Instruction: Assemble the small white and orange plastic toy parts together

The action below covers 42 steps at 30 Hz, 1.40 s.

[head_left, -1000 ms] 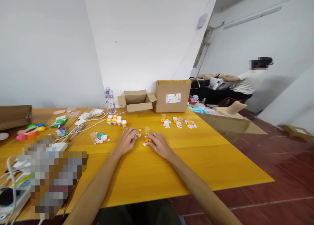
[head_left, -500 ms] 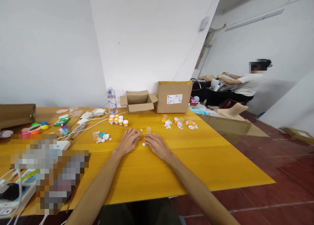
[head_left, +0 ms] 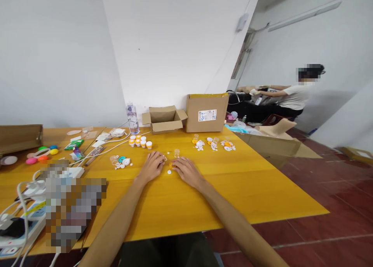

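Note:
My left hand point(head_left: 152, 167) rests on the tabletop with its fingers curled over a small white plastic part point(head_left: 164, 158); its fingertips hide most of that part. Just to the right, my right hand point(head_left: 188, 170) has its fingertips closed on an orange ring point(head_left: 171, 165). A white disc point(head_left: 169, 172) lies between the hands, nearer to me. Beyond the right fingers stands a small clear cup point(head_left: 176, 153). Several jars with orange and white tops point(head_left: 140, 142) are grouped behind my left hand.
Left of my hands lies a pile of white and teal parts point(head_left: 122, 161); more piles point(head_left: 214, 144) lie at the right. An open carton point(head_left: 166, 123), a closed carton point(head_left: 206, 113) and a bottle point(head_left: 132, 118) line the wall. Power strips point(head_left: 35, 216) fill the left. A person point(head_left: 295, 94) sits beyond.
The orange ring and white disc have shifted slightly left, and more of the ring shows. My hands stay almost in place. The seated person's hands have moved.

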{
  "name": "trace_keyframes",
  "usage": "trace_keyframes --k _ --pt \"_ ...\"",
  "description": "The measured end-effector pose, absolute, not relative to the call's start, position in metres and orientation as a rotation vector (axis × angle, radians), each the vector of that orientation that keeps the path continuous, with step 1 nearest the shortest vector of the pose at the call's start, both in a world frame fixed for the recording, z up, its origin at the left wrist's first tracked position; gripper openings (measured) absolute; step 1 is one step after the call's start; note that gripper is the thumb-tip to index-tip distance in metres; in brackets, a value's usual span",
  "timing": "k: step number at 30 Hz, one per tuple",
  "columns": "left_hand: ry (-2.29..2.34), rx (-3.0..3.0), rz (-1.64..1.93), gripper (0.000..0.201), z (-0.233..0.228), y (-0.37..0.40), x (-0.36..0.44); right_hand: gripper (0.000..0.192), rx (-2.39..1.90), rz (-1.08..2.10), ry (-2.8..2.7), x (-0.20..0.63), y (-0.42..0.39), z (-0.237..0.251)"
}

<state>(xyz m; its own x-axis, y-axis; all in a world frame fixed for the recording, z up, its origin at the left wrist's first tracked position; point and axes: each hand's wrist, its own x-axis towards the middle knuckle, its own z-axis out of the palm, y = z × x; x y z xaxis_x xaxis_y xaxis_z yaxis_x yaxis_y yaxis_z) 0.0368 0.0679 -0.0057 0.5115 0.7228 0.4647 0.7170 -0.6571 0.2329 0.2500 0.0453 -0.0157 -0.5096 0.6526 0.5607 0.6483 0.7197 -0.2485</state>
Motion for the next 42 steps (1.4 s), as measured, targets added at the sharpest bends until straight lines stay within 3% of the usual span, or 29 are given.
trace_keyframes --k 11,42 --pt "1.315 2.689 0.871 0.023 -0.003 0.067 0.037 0.016 -0.914 0.199 -2.223 0.246 0.032 -0.009" --pt "1.291 2.687 0.872 0.024 0.001 0.063 0.040 0.019 -0.891 0.033 -2.288 0.246 0.032 -0.006"
